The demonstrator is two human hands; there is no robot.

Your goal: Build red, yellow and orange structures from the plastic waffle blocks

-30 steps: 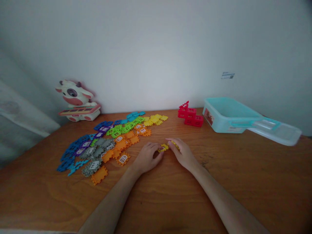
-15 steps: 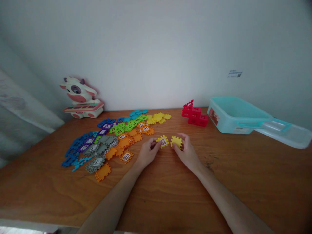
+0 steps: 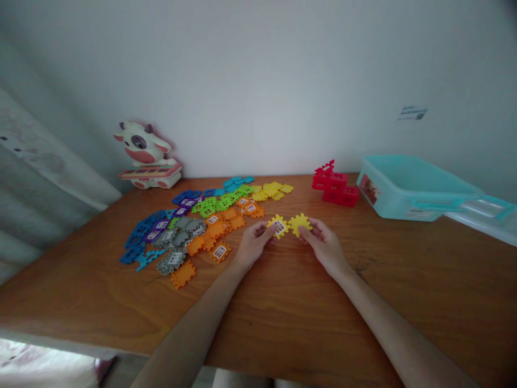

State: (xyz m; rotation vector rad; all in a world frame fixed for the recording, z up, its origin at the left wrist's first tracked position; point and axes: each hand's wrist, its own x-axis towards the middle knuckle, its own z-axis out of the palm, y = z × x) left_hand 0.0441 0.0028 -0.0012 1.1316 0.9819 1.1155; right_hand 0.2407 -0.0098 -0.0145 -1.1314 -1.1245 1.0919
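Note:
Between thumb and fingers, my left hand (image 3: 255,242) pinches a yellow building tile with a white window (image 3: 279,227). My right hand (image 3: 325,245) grips a plain yellow building tile (image 3: 299,223) by its lower right side. The two notched tiles meet at their facing corners or edges; whether they interlock I cannot tell. Both are held above the tabletop. Left of my left hand lies an orange tile with a white window (image 3: 219,251), beside a spread of orange tiles (image 3: 216,228).
Grey tiles (image 3: 180,237), blue tiles (image 3: 142,234), green tiles (image 3: 221,202) and loose yellow tiles (image 3: 273,189) lie to the left and back. A red block structure (image 3: 335,186) stands near a turquoise bin (image 3: 388,202). A cow toy with a keyboard (image 3: 147,156) sits back left.
The two yellow tiles, apart before, have come together until they touch. My right hand's fingers have closed in around its tile. The view has shifted slightly.

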